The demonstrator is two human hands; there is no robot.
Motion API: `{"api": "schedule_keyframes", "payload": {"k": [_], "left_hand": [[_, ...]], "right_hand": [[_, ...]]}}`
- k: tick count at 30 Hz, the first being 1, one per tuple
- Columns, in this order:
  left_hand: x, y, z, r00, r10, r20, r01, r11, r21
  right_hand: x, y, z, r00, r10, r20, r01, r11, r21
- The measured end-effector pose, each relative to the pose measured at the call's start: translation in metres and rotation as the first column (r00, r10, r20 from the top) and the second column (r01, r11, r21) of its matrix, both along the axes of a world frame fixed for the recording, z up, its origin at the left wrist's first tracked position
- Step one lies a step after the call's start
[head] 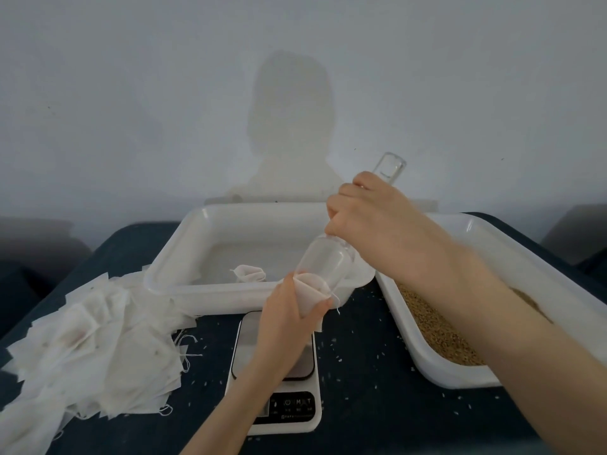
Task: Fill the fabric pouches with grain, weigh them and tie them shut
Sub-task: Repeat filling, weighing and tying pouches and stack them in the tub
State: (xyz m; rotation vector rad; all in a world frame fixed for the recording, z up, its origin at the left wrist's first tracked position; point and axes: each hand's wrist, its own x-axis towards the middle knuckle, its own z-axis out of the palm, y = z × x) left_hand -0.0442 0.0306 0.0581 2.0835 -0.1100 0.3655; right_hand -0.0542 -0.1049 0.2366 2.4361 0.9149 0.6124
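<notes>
1. My right hand (pixel 368 218) grips the clear plastic scoop (pixel 328 261), tipped toward 7 o'clock.
2. My left hand (pixel 289 320) pinches the small white fabric pouch (pixel 310 295) open above the white digital scale (pixel 276 372).
3. Risk: a slack pouch mouth would spill grain.

Left grip (pixel 289 310) closed low; right grip (pixel 364 211) fisted above, forearm extended.

We read only scale (pixel 274 385) front panel: power symbol, then letters "M" and "T" on dark control strip. Small print under those too blurred for us to read. We find no other text anywhere.
</notes>
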Motion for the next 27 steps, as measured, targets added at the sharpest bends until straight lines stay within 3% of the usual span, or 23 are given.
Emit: {"api": "schedule_keyframes", "payload": {"k": [7, 14, 18, 22, 24, 27], "left_hand": [[0.004, 0.012, 0.002, 0.999, -0.01, -0.039, 0.013, 0.997, 0.078], [0.013, 0.03, 0.002, 0.992, -0.057, -0.113, 0.066, 0.995, 0.074], [0.019, 0.039, 0.001, 0.993, -0.06, -0.098, 0.073, 0.987, 0.142], [0.021, 0.042, -0.002, 0.998, -0.052, -0.026, 0.056, 0.968, 0.243], [0.017, 0.045, -0.01, 0.999, -0.037, 0.011, 0.033, 0.97, 0.243], [0.01, 0.052, -0.022, 0.998, -0.044, -0.047, 0.054, 0.97, 0.235]], "right_hand": [[0.023, -0.007, -0.012, 0.999, -0.026, -0.032, 0.027, 0.998, 0.048], [0.041, -0.043, -0.039, 0.964, -0.115, -0.241, 0.167, 0.964, 0.208], [0.043, -0.083, -0.057, 0.862, -0.241, -0.447, 0.404, 0.858, 0.316], [0.044, -0.132, -0.079, 0.78, -0.312, -0.542, 0.57, 0.712, 0.411], [0.045, -0.154, -0.09, 0.694, -0.389, -0.606, 0.665, 0.668, 0.333], [0.048, -0.171, -0.108, 0.504, -0.528, -0.684, 0.774, 0.627, 0.086]]}}
